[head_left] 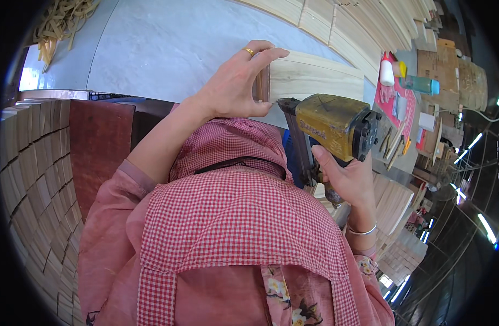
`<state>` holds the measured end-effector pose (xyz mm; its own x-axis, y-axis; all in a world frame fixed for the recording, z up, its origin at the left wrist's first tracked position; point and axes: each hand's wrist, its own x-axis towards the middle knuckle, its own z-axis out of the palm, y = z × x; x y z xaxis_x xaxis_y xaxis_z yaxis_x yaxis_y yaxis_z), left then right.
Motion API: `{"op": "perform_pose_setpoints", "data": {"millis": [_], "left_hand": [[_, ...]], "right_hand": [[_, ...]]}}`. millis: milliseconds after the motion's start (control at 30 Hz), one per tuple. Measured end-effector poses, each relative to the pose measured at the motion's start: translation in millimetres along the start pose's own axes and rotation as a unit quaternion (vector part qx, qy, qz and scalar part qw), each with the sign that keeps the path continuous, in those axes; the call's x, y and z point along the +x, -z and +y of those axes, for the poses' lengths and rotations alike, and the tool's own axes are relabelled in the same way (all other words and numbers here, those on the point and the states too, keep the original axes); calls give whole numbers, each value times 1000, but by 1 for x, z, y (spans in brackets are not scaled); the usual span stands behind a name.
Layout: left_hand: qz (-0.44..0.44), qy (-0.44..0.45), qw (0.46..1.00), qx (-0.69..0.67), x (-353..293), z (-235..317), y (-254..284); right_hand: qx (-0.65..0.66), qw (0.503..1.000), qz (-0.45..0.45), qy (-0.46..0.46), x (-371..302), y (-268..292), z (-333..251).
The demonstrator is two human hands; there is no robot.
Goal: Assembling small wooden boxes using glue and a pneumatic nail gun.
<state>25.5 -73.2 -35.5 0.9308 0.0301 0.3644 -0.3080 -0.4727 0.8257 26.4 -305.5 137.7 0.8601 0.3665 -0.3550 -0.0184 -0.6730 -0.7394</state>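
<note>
My left hand (233,81) spans the near left end of a pale wooden piece (314,75), fingers over its far corner and thumb at its near corner. Between them shows a darker brown strip of wood (262,87) set against that end. My right hand (350,176) is wrapped round the grip of a worn yellow and black nail gun (331,125). The gun's nose lies close to the near edge of the pale piece, just right of my left thumb; whether it touches the wood I cannot tell. The gun hides part of that edge.
A pale marbled table (146,46) lies under the work. Long boards (347,24) are stacked at its far right. Beyond the gun are a white bottle (387,73), a teal bottle (420,85) and hand tools. Wooden pieces (34,163) are piled at left, near a dark red panel (101,146).
</note>
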Motion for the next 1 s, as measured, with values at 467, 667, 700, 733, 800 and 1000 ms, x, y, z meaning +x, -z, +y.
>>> {"op": "perform_pose_setpoints", "data": {"millis": [467,667,700,733,800,1000], "left_hand": [[15,7,1000,-21,1,3,1],[22,0,999,-27,-1,1,2],[27,-5,999,-26,-1,0,1],[29,-4,999,-25,-1,0,1],[31,-6,999,-20,-1,-1,-1],[36,-6,999,-12,0,-3,-2]], "right_hand": [[-23,999,23,-16,-3,-4,-6],[-35,999,28,-22,15,-7,-24],[-36,998,30,-30,18,-8,-26],[-38,998,28,-29,20,-8,-28],[-45,998,20,-27,24,-9,-30],[-51,998,5,-24,32,-10,-34]]}}
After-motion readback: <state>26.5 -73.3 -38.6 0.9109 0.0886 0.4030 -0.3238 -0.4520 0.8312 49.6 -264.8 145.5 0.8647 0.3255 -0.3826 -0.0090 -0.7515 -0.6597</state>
